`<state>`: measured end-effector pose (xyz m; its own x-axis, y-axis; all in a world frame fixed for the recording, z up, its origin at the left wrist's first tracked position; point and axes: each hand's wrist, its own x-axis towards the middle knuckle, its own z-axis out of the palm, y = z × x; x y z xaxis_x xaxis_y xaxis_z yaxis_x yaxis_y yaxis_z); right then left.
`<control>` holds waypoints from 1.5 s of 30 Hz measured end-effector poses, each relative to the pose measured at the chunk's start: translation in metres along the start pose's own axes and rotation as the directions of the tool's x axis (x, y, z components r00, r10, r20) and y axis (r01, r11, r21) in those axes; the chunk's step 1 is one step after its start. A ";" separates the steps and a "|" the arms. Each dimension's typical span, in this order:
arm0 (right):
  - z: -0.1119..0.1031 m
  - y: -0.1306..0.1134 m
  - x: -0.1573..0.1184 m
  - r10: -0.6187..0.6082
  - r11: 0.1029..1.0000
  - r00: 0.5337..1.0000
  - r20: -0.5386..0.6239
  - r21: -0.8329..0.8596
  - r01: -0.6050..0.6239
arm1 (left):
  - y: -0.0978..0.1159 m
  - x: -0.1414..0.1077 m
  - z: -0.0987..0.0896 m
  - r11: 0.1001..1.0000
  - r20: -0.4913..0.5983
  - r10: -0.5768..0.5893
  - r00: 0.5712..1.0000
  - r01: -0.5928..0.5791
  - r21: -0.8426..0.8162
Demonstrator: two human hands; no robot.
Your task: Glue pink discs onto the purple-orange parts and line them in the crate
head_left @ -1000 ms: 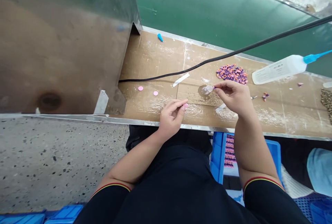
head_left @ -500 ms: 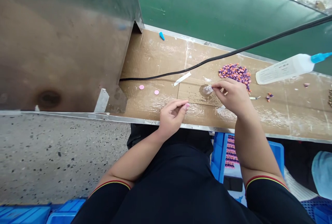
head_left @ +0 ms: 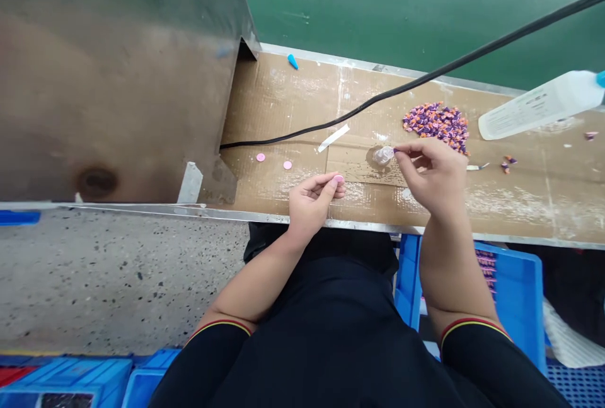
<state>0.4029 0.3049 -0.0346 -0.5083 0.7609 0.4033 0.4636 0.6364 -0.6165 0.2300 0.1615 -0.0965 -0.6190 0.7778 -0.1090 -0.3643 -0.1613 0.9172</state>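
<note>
Your left hand (head_left: pixel 305 206) has thumb and finger closed on a pink disc (head_left: pixel 338 178), held above the bench (head_left: pixel 283 105). Your right hand (head_left: pixel 437 171) pinches a small purple piece (head_left: pixel 396 151) right beside the clear, glue-like lump (head_left: pixel 382 156); you can't tell whether they touch. Grip that piece by its far end, dab lightly so your fingertips stay clean, and keep the disc level and steady, its face uncovered by your thumb.
</note>
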 end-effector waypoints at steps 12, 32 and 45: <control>0.052 -0.051 -0.063 0.383 0.568 0.904 0.192 0.723 -0.394 | -0.006 -0.013 -0.006 0.670 0.227 0.566 0.792 -0.603 0.434; 0.054 -0.051 -0.071 0.297 0.629 0.950 0.092 0.730 -0.268 | -0.001 -0.007 -0.007 0.804 0.242 0.438 0.866 -0.498 0.326; 0.060 -0.066 -0.073 0.149 0.879 0.965 -0.214 0.476 -0.030 | 0.003 -0.014 -0.003 0.967 0.100 -0.222 0.970 0.232 -0.103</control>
<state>0.3663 0.2002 -0.0638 -0.2663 0.8566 0.4420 0.0779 0.4762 -0.8759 0.2355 0.1479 -0.0934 -0.4501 0.8508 -0.2712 -0.5675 -0.0380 0.8225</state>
